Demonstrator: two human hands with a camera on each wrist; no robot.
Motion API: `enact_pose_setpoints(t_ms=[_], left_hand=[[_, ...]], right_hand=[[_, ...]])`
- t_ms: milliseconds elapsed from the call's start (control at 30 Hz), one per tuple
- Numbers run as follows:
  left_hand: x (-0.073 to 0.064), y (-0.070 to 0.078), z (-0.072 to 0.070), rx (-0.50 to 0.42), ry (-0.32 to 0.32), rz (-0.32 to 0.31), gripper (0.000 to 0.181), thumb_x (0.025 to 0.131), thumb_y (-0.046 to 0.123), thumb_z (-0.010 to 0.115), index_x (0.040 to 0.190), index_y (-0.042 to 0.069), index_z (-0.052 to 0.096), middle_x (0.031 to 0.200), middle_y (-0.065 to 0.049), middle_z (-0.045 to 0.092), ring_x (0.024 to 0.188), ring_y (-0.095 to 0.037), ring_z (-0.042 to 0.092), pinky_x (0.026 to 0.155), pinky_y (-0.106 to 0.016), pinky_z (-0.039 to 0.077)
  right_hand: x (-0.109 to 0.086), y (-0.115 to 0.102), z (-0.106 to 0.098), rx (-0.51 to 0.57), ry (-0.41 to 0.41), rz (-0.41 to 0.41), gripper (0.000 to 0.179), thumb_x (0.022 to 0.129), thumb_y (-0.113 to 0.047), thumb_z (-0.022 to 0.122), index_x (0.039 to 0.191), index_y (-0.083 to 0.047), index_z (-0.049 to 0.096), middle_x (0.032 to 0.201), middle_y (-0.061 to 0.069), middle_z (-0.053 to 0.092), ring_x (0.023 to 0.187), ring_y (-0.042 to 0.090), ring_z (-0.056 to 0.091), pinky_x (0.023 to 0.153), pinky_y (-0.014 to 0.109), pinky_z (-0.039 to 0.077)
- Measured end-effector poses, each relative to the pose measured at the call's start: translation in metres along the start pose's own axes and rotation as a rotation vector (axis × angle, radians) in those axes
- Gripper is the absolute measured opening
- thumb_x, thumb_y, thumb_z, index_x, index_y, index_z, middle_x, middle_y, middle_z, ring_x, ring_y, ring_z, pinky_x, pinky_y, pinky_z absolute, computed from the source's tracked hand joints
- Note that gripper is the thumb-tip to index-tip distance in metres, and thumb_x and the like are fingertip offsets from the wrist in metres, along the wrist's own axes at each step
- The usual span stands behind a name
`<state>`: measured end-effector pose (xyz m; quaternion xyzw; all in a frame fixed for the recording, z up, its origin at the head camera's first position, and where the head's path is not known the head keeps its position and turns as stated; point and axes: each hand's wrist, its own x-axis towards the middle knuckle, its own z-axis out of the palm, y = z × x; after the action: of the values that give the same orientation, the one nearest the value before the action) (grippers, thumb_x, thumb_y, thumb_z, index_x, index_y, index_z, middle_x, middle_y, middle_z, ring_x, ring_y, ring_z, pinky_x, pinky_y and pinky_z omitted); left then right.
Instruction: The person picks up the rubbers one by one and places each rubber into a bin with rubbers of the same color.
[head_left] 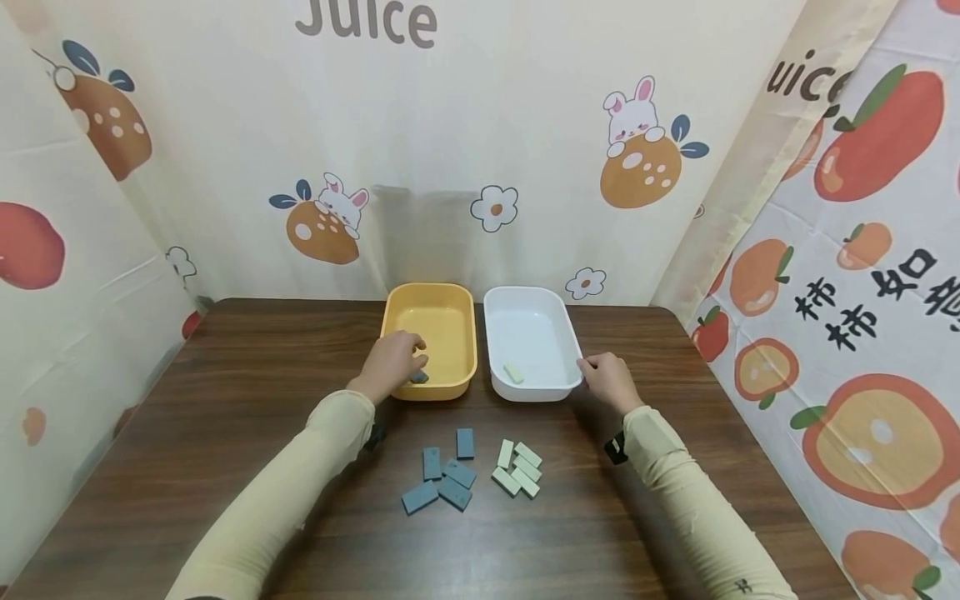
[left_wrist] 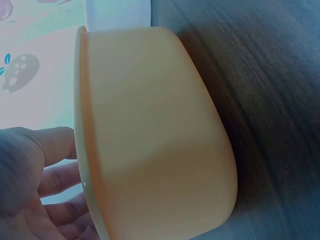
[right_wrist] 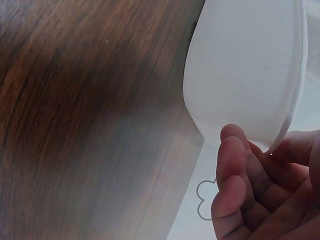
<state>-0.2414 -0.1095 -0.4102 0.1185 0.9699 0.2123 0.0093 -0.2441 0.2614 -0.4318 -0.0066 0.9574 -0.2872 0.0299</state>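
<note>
My left hand reaches over the near left rim of a yellow bin, its fingers loosely bent and apart, with nothing visible between them. Just below those fingertips, a dark blue-grey block lies in the bin. The left wrist view has the bin's outer wall hiding the fingertips. At the right side of a white bin, my right hand pinches the rim between thumb and finger, also visible in the right wrist view. One pale green block lies inside the white bin.
Several blue-grey blocks lie loose on the dark wooden table before the bins. Beside them, to the right, is a group of several pale green blocks. A printed curtain hangs behind the bins.
</note>
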Motion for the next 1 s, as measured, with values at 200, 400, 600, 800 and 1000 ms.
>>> enact_pose_setpoints(t_ms=[200, 400, 600, 800, 1000], left_hand=[[-0.005, -0.001, -0.002, -0.048, 0.050, -0.022, 0.029, 0.091, 0.020, 0.061, 0.113, 0.001, 0.070, 0.110, -0.015, 0.071, 0.100, -0.030, 0.067, 0.087, -0.045, 0.054], [-0.008, -0.004, -0.004, -0.032, 0.107, -0.002, 0.029, 0.091, 0.019, 0.062, 0.112, 0.002, 0.071, 0.105, -0.015, 0.072, 0.096, -0.030, 0.068, 0.084, -0.045, 0.054], [-0.012, -0.005, -0.006, -0.041, 0.138, -0.002, 0.029, 0.092, 0.020, 0.063, 0.113, 0.002, 0.071, 0.103, -0.015, 0.071, 0.094, -0.031, 0.066, 0.084, -0.045, 0.053], [-0.015, -0.009, -0.007, -0.052, 0.178, 0.001, 0.029, 0.092, 0.019, 0.063, 0.113, 0.001, 0.070, 0.101, -0.016, 0.070, 0.091, -0.030, 0.064, 0.083, -0.046, 0.051], [-0.017, -0.014, -0.008, -0.061, 0.214, -0.007, 0.029, 0.092, 0.018, 0.062, 0.113, 0.001, 0.070, 0.102, -0.017, 0.068, 0.092, -0.031, 0.063, 0.084, -0.047, 0.051]], right_hand=[[0.000, 0.000, 0.001, -0.001, 0.004, 0.000, 0.042, 0.101, -0.023, 0.047, 0.074, 0.004, 0.066, 0.061, 0.005, 0.060, 0.057, 0.015, 0.052, 0.053, 0.027, 0.039], [0.000, 0.000, 0.001, 0.005, 0.006, 0.005, 0.042, 0.101, -0.023, 0.048, 0.074, 0.003, 0.066, 0.061, 0.005, 0.060, 0.056, 0.015, 0.053, 0.053, 0.027, 0.040], [0.000, 0.000, 0.001, 0.018, -0.001, 0.000, 0.041, 0.101, -0.022, 0.047, 0.076, 0.003, 0.068, 0.063, 0.007, 0.063, 0.056, 0.015, 0.056, 0.053, 0.027, 0.042], [0.000, 0.001, 0.000, 0.016, 0.000, -0.004, 0.041, 0.101, -0.022, 0.047, 0.077, 0.004, 0.069, 0.062, 0.007, 0.064, 0.057, 0.015, 0.057, 0.053, 0.028, 0.043], [0.000, 0.001, 0.001, 0.017, 0.000, -0.005, 0.042, 0.101, -0.022, 0.047, 0.077, 0.004, 0.069, 0.064, 0.010, 0.065, 0.056, 0.015, 0.057, 0.053, 0.028, 0.043]])
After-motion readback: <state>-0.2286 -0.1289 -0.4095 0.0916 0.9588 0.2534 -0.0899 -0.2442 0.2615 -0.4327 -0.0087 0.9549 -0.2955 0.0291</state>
